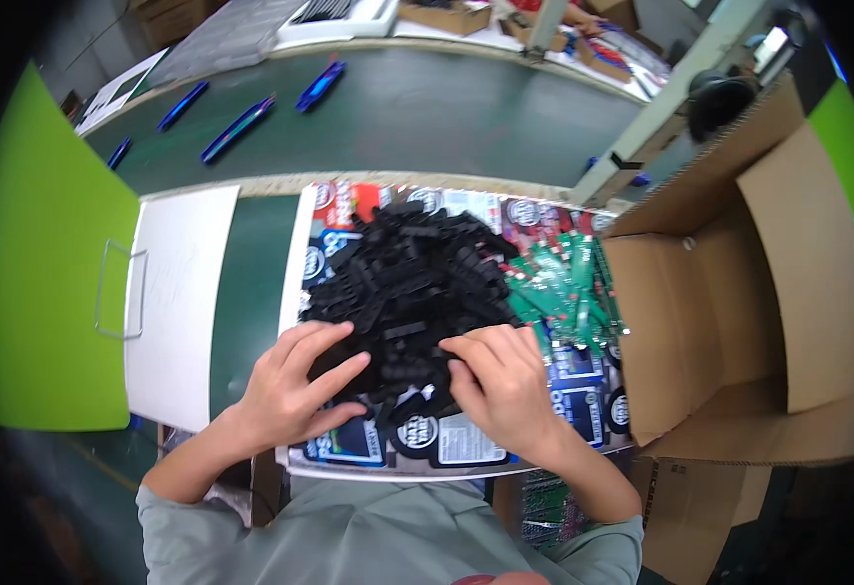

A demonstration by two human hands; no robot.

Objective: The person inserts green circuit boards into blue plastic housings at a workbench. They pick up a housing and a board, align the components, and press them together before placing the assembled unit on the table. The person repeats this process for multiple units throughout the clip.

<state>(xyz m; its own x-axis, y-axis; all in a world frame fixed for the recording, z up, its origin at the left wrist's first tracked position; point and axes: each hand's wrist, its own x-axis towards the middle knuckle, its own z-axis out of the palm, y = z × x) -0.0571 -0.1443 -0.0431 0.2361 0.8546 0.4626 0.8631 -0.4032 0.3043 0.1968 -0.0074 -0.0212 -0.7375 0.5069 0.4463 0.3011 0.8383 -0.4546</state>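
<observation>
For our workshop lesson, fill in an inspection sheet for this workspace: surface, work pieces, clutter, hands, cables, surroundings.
Surface: printed board, largely covered by parts.
Work pieces: heaped black parts; green strips beside them, on the right.
Clutter: open cardboard box at the right; several blue tools beyond the board.
Hands: left hand spread at the heap's near left; right hand bent at its near right, grip unclear.
Cables: nothing clearly seen.
Surroundings: bright green panel at left; dark green bench beyond.
</observation>
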